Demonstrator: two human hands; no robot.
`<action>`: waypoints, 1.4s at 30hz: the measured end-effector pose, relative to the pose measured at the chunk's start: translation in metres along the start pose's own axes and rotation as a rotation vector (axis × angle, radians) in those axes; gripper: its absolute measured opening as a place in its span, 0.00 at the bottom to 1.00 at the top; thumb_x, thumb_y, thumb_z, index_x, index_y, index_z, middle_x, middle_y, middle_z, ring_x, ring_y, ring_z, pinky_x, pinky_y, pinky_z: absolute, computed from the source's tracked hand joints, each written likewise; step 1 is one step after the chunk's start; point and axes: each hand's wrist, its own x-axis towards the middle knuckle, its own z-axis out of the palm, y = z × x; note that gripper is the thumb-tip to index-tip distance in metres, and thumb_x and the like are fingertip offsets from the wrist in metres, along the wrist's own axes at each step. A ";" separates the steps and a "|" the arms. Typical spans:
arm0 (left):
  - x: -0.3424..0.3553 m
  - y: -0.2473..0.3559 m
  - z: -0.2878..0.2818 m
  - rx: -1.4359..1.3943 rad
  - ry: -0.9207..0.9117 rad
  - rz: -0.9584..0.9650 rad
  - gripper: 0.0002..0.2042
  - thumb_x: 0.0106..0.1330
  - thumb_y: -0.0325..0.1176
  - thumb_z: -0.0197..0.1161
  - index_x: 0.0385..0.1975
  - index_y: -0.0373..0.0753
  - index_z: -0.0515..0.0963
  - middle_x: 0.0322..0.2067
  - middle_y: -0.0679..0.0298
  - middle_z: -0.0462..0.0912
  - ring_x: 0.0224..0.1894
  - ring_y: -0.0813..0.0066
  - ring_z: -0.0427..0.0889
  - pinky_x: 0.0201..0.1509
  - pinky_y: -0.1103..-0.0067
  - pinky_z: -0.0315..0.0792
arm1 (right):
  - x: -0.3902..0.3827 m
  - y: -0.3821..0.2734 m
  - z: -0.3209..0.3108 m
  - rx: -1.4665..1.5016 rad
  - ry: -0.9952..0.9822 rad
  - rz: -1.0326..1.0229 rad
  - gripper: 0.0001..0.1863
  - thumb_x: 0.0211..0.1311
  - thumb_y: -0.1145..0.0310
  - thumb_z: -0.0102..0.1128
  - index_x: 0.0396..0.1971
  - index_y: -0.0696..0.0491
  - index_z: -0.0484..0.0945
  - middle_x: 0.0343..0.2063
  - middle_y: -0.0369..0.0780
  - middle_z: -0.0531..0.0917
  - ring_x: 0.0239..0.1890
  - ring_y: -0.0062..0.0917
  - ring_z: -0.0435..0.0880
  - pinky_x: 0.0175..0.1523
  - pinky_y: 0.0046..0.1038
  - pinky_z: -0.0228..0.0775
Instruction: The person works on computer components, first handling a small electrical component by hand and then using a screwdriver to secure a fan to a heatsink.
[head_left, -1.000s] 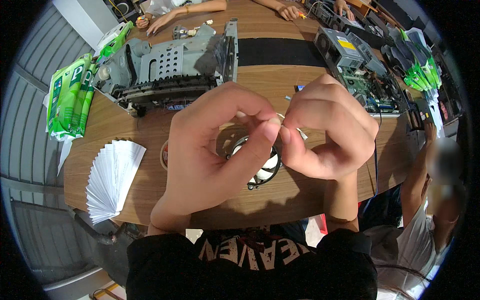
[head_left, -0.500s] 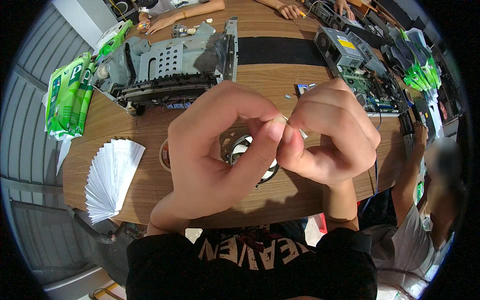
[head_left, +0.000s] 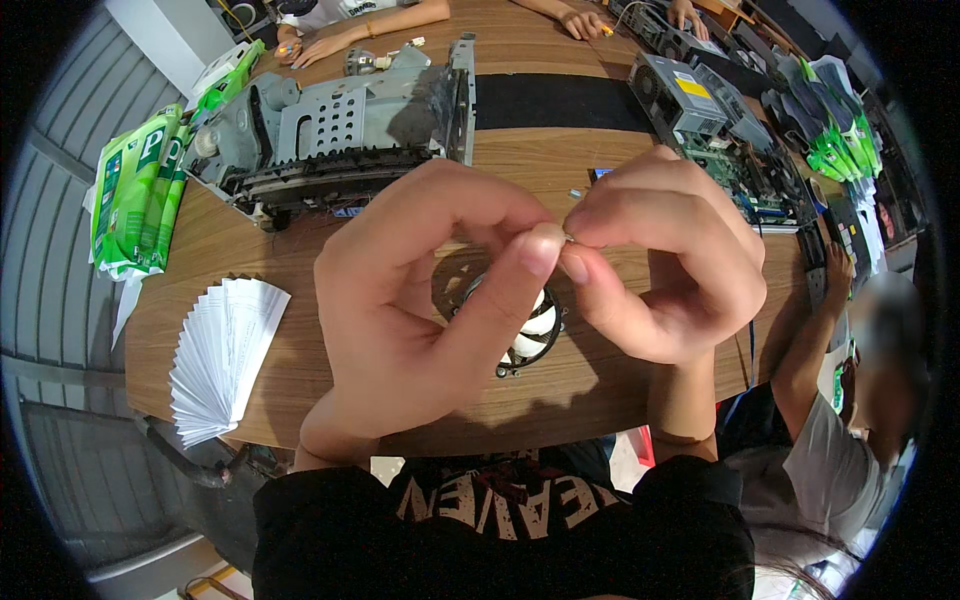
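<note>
Both hands are raised over the wooden table, fingertips almost meeting. My left hand (head_left: 425, 290) pinches with thumb and forefinger; what it grips is mostly hidden, with only a tiny metallic sliver (head_left: 569, 239) showing between the two hands. At that sliver's other side, the thumb and forefinger of my right hand (head_left: 680, 265) are pressed close, the rest of its fingers curled. The sliver is too small to name. Beneath the hands lies a round cooling fan (head_left: 541, 322) with white blades and a black frame, partly covered by my left hand.
A grey metal chassis (head_left: 350, 110) stands at the far left. Fanned white paper (head_left: 228, 350) lies left, near green packages (head_left: 140, 190). An opened computer case with a power supply (head_left: 680, 95) sits at the right. Co-workers' hands rest across the table; another person (head_left: 840, 450) sits right.
My left hand has shifted slightly left and my right hand slightly right, so a small gap shows between the fingertips. More of the fan is visible.
</note>
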 end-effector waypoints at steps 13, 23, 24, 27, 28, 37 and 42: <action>0.000 0.000 -0.002 -0.029 -0.018 -0.039 0.03 0.59 0.23 0.57 0.30 0.31 0.73 0.28 0.63 0.74 0.26 0.83 0.70 0.30 0.87 0.62 | -0.001 -0.001 -0.001 0.040 -0.017 0.010 0.09 0.39 0.82 0.65 0.25 0.64 0.77 0.23 0.45 0.79 0.22 0.27 0.77 0.27 0.23 0.68; -0.001 0.004 -0.003 -0.091 -0.044 -0.099 0.02 0.59 0.22 0.56 0.30 0.30 0.73 0.29 0.63 0.74 0.28 0.84 0.69 0.31 0.88 0.61 | -0.001 0.001 0.001 0.026 -0.006 -0.045 0.08 0.39 0.82 0.63 0.25 0.64 0.78 0.23 0.46 0.79 0.22 0.28 0.78 0.28 0.24 0.69; 0.000 0.003 -0.003 -0.090 -0.052 -0.088 0.02 0.59 0.22 0.56 0.29 0.30 0.73 0.29 0.63 0.74 0.28 0.84 0.69 0.31 0.88 0.61 | -0.001 0.002 -0.001 0.029 -0.025 -0.051 0.08 0.39 0.82 0.63 0.25 0.64 0.78 0.23 0.45 0.79 0.23 0.29 0.78 0.28 0.25 0.69; -0.001 0.003 -0.004 -0.105 -0.053 -0.114 0.02 0.59 0.21 0.56 0.29 0.30 0.73 0.29 0.63 0.73 0.28 0.85 0.69 0.32 0.88 0.60 | 0.000 0.002 -0.003 0.029 -0.059 -0.065 0.08 0.39 0.82 0.64 0.24 0.63 0.78 0.23 0.45 0.79 0.23 0.29 0.78 0.29 0.26 0.69; -0.001 0.003 -0.004 -0.104 -0.053 -0.116 0.02 0.59 0.21 0.56 0.29 0.30 0.73 0.29 0.63 0.73 0.28 0.85 0.69 0.32 0.88 0.60 | 0.000 0.002 -0.004 0.023 -0.074 -0.073 0.08 0.39 0.81 0.64 0.24 0.63 0.78 0.23 0.45 0.79 0.23 0.29 0.78 0.29 0.26 0.69; 0.001 0.002 0.000 -0.108 0.023 -0.140 0.04 0.57 0.25 0.58 0.28 0.30 0.74 0.26 0.63 0.75 0.24 0.83 0.71 0.27 0.88 0.63 | 0.000 -0.002 -0.002 0.033 -0.054 0.087 0.09 0.42 0.81 0.65 0.26 0.63 0.76 0.24 0.45 0.79 0.25 0.29 0.78 0.30 0.25 0.69; 0.002 0.001 0.001 -0.170 0.026 -0.138 0.04 0.58 0.25 0.57 0.29 0.31 0.74 0.27 0.62 0.76 0.24 0.83 0.71 0.27 0.87 0.64 | -0.001 -0.002 -0.004 0.033 -0.056 0.123 0.09 0.41 0.81 0.66 0.26 0.63 0.76 0.24 0.44 0.79 0.26 0.28 0.78 0.31 0.25 0.69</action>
